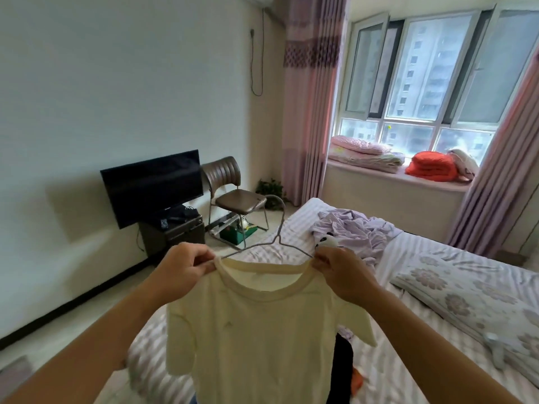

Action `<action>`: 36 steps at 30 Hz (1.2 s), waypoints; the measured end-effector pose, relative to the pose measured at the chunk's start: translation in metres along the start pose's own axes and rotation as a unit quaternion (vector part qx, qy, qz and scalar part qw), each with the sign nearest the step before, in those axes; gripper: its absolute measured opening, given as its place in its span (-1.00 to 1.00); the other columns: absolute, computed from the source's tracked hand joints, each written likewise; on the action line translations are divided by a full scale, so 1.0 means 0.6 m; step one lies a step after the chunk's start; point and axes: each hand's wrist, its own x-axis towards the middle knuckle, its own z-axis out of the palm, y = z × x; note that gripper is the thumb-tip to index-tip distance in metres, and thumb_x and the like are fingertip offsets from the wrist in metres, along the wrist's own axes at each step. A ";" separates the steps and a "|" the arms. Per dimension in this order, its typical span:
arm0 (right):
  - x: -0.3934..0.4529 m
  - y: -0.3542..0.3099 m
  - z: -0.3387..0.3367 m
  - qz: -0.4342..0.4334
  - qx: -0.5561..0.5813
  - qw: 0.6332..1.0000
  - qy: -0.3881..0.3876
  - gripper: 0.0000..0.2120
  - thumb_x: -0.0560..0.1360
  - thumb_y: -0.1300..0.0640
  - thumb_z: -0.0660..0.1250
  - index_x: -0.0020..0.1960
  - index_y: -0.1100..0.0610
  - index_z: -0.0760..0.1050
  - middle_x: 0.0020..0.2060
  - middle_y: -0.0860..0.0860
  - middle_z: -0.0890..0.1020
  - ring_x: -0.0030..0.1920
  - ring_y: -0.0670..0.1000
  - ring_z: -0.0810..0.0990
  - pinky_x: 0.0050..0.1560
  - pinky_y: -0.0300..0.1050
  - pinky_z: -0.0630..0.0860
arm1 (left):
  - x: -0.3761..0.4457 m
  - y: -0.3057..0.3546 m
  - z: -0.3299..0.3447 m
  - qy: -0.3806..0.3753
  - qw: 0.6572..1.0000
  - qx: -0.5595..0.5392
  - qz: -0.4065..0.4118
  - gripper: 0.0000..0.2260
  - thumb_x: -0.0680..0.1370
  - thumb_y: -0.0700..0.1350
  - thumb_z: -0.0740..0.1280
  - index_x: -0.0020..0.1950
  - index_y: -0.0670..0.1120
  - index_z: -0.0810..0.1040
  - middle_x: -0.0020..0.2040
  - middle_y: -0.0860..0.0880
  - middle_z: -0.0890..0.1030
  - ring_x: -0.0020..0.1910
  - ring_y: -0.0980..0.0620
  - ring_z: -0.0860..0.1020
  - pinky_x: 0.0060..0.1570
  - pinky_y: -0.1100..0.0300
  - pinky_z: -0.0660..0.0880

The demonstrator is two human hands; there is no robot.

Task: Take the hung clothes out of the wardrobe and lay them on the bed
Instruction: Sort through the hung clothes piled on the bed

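While hands [262, 266] pinch shirt [250, 330], bed [291, 243] holds clothes [353, 228].

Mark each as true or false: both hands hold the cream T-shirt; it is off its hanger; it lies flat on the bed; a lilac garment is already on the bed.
1. Both hands hold the cream T-shirt. True: left hand and right hand pinch its shoulders.
2. It is off its hanger. False: the wire hanger is inside the neck.
3. It lies flat on the bed. False: it hangs above it.
4. A lilac garment is already on the bed. True.
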 end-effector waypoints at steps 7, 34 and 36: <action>0.011 -0.107 -0.020 -0.100 0.038 0.994 0.016 -0.88 0.58 0.06 0.30 -0.14 -0.04 0.54 -0.22 -0.08 0.63 -0.17 -0.01 0.56 -0.07 0.00 0.50 | -0.100 0.023 -0.105 0.088 0.995 0.012 -0.042 -0.92 0.52 -0.10 0.42 -0.17 0.00 0.67 -0.27 0.08 0.65 -0.27 0.17 0.60 -0.26 0.38 0.45; -0.208 -0.665 0.068 -0.343 0.094 0.931 -0.087 -0.86 0.61 0.09 0.27 -0.09 0.01 0.56 -0.28 -0.08 0.60 -0.28 -0.09 0.58 -0.14 -0.12 0.58 | -0.724 0.010 -0.429 0.321 0.918 0.080 -0.221 -0.89 0.51 -0.07 0.43 -0.21 -0.01 0.65 -0.31 0.06 0.64 -0.33 0.20 0.55 -0.29 0.42 0.40; -0.237 -0.712 0.084 -0.355 0.102 0.924 -0.098 -0.86 0.61 0.08 0.27 -0.11 -0.02 0.55 -0.30 -0.08 0.59 -0.28 -0.09 0.57 -0.14 -0.11 0.58 | -0.783 0.014 -0.450 0.334 0.908 0.082 -0.239 -0.88 0.51 -0.07 0.43 -0.22 0.01 0.65 -0.32 0.07 0.62 -0.36 0.22 0.52 -0.29 0.40 0.38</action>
